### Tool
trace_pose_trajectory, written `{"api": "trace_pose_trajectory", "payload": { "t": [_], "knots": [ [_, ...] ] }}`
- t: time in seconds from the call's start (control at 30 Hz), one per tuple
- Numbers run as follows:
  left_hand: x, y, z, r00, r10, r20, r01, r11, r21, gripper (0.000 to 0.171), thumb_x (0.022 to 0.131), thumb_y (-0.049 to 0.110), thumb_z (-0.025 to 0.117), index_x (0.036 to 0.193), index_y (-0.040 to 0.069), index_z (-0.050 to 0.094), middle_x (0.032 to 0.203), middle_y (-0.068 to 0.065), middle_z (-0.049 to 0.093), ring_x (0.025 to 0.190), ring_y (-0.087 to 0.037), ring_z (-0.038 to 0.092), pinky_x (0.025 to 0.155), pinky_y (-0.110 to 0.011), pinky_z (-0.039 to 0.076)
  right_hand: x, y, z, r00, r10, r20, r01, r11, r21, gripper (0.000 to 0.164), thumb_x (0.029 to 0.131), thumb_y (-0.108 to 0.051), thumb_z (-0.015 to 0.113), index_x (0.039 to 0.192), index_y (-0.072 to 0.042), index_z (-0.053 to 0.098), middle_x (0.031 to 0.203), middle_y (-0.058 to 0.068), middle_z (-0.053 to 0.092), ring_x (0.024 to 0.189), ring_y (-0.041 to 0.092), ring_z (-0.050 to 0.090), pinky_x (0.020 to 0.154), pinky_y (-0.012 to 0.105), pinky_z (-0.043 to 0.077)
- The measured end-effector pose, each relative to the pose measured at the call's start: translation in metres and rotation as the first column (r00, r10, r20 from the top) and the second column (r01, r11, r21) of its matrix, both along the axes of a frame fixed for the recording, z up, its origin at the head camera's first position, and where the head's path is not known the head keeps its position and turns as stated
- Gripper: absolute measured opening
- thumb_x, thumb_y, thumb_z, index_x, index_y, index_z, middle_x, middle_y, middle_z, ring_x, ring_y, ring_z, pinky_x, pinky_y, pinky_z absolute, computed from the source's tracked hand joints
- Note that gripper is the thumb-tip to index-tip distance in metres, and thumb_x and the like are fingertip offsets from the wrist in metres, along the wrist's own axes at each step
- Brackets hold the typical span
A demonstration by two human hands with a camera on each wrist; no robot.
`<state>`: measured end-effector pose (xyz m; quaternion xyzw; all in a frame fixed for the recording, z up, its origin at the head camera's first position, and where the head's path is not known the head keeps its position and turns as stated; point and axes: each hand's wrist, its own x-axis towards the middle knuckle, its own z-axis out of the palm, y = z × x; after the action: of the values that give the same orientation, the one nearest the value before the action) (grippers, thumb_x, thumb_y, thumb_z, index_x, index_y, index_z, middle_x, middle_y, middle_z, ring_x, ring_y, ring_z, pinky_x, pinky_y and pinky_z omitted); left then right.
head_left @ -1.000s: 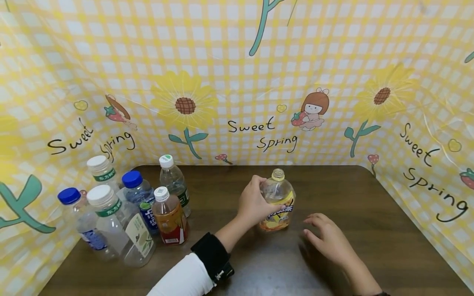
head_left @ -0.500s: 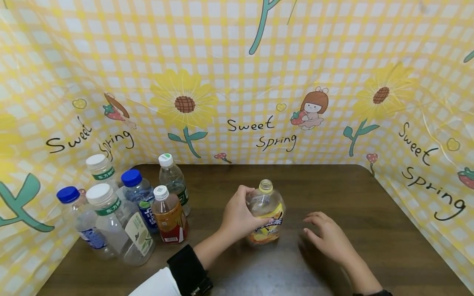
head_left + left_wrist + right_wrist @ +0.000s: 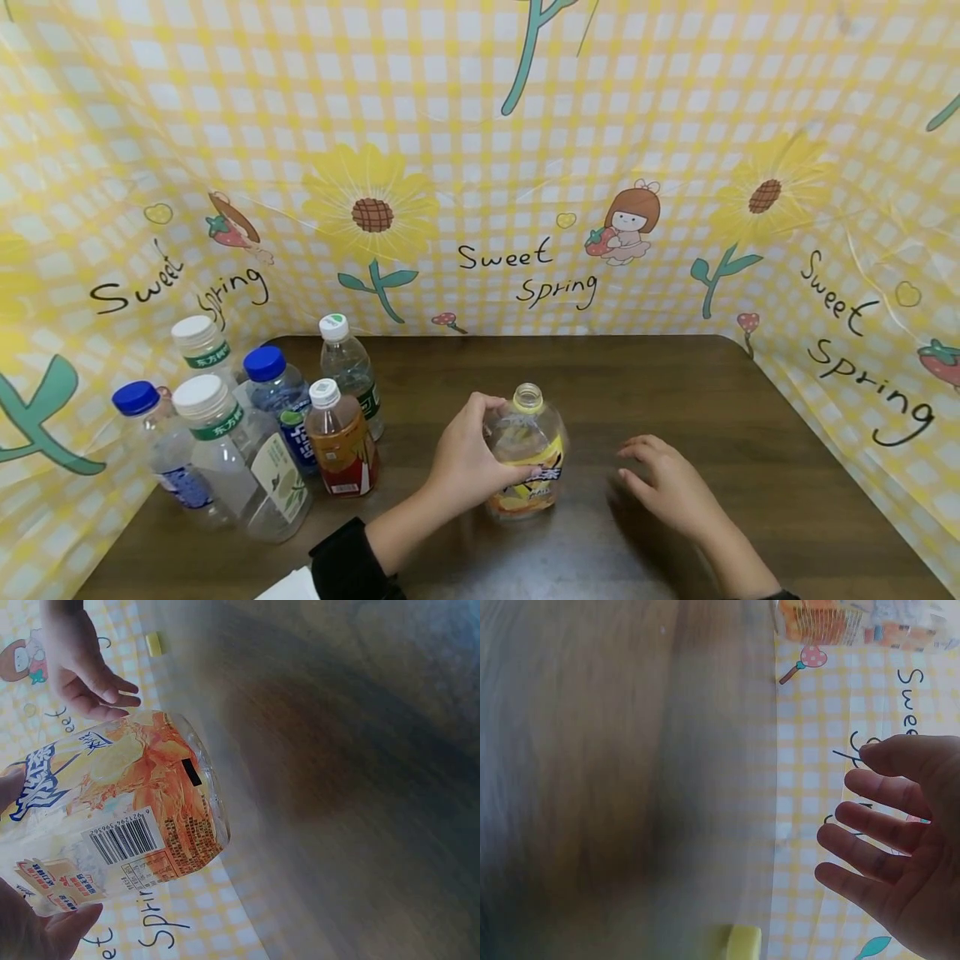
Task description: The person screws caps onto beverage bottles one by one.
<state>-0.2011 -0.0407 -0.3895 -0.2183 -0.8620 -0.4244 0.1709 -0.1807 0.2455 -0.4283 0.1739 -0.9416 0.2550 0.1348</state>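
My left hand grips a clear plastic drink bottle with a yellow-and-orange label, thumb across its front. The bottle is upright, its mouth uncapped above a yellow neck ring. In the left wrist view its label shows a barcode, with thumb and fingers on either side. To the right of the bottle, my right hand holds nothing, its fingers relaxed and spread in the right wrist view. A small yellow cap lies on the table near the right hand; the head view does not show it.
Several capped bottles stand together at the left of the dark wooden table, among them a red-labelled one, a blue-capped one and a large clear one. A yellow checked cloth rises around the table.
My left hand has brought the bottle to the left and nearer to me across the table. The right hand has stayed in nearly the same place.
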Motion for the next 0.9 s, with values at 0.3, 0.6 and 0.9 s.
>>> {"api": "trace_pose_trajectory", "payload": {
  "t": [0.3,0.6,0.9],
  "knots": [
    [0.004,-0.005,0.001,1.0,0.008,0.004,-0.008,1.0,0.019,0.081,0.053,0.028,0.098,0.116,0.013,0.049,0.103,0.002,0.059,0.085,-0.013,0.056,0.07,-0.027,0.05,0.0,0.023,0.011,1.0,0.006,-0.023,-0.004,0.995,0.096,0.019,0.085,-0.008,0.074,0.102,-0.001,0.069,0.11,0.012,0.063,0.096,0.03,0.064,0.079,0.045,0.055],
    [0.005,-0.011,0.001,1.0,0.023,-0.001,-0.023,1.0,0.012,0.08,0.054,0.03,0.097,0.116,0.01,0.05,0.103,-0.001,0.059,0.086,-0.015,0.058,0.069,-0.027,0.051,-0.003,0.055,0.015,0.999,-0.017,0.033,0.01,0.981,0.192,0.02,0.083,-0.01,0.076,0.1,-0.003,0.069,0.106,0.011,0.063,0.094,0.032,0.064,0.078,0.047,0.054],
    [0.005,-0.013,0.001,0.999,0.033,0.011,-0.034,0.999,0.018,0.081,0.054,0.03,0.097,0.117,0.012,0.049,0.103,0.001,0.058,0.087,-0.014,0.058,0.069,-0.027,0.052,-0.004,0.07,0.004,0.979,0.114,0.167,-0.152,0.96,0.234,0.025,0.077,-0.008,0.08,0.1,-0.003,0.07,0.103,0.008,0.065,0.088,0.028,0.065,0.072,0.038,0.056]
  ]
}}
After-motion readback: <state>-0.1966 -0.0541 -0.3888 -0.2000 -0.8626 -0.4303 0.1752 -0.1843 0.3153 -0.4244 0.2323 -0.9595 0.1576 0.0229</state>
